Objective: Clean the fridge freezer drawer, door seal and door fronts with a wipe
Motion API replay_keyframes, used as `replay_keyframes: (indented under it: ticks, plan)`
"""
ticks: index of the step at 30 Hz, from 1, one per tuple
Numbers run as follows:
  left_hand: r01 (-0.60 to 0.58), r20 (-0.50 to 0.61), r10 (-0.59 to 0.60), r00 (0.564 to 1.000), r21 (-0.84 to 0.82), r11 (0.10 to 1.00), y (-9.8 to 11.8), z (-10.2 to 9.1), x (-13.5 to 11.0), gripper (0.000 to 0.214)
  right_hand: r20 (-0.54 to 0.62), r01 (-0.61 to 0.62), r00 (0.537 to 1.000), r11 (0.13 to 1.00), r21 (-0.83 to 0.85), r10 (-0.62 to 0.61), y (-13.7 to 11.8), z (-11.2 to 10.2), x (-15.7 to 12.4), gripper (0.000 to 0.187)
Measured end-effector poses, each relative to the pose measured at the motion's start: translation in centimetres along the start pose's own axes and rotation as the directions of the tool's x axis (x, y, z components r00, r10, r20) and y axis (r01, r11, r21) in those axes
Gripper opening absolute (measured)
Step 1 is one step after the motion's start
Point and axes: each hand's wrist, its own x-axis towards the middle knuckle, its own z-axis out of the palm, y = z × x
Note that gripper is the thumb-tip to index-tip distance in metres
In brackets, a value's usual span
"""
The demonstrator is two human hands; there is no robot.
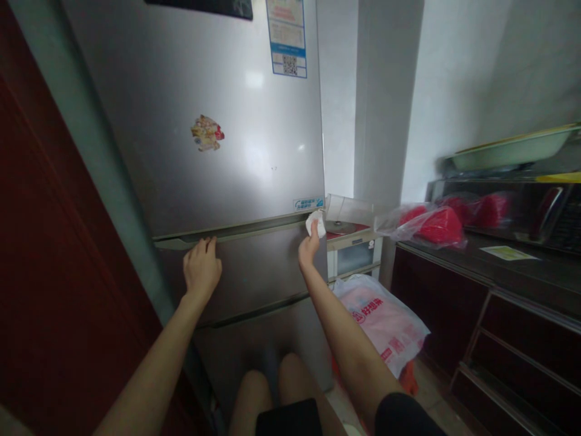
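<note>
A tall silver fridge [218, 151] stands right in front of me. My left hand [202, 268] rests on the middle drawer's front, fingers hooked up into the handle groove [236, 233] under the top door. My right hand [309, 245] pinches a small white crumpled cloth or tissue [316, 224] against the right end of that same groove. A colourful sticker [207, 132] sits on the top door, with a blue label [287, 36] higher up. My bare knees [272, 387] are close to the bottom drawer.
A dark red door [40, 254] stands on the left. Right of the fridge are a small white appliance [351, 251], a pink-and-white plastic bag [381, 321] on the floor, and a dark counter [508, 260] with red bagged items [438, 225] and a green basin [508, 148].
</note>
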Motion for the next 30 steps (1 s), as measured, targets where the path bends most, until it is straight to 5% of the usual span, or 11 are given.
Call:
replay_keyframes:
  ticks: [8, 15, 22, 30]
  plan:
    - [0.003, 0.004, -0.003, 1.0, -0.023, 1.0, 0.1, -0.1, 0.1, 0.05, 0.159, 0.091, 0.984, 0.995, -0.041, -0.083, 2.3, -3.3, -3.1, 0.074]
    - [0.012, 0.021, -0.012, 1.0, -0.036, 0.999, 0.3, -0.4, 0.1, 0.051, 0.041, -0.107, 0.993, 0.991, -0.077, 0.11, 7.6, -5.7, -9.5, 0.065]
    - [0.011, 0.003, -0.011, 1.0, -0.03, 0.999, 0.2, -0.3, 0.0, 0.051, -0.115, -0.33, 0.939, 0.942, -0.053, 0.323, 10.6, -6.6, -14.2, 0.037]
    - [-0.01, -0.026, 0.01, 1.0, -0.003, 1.0, 0.0, 0.2, 0.1, 0.049, -0.214, -0.43, 0.88, 0.903, 0.02, 0.424, 8.9, -5.2, -11.5, 0.036]
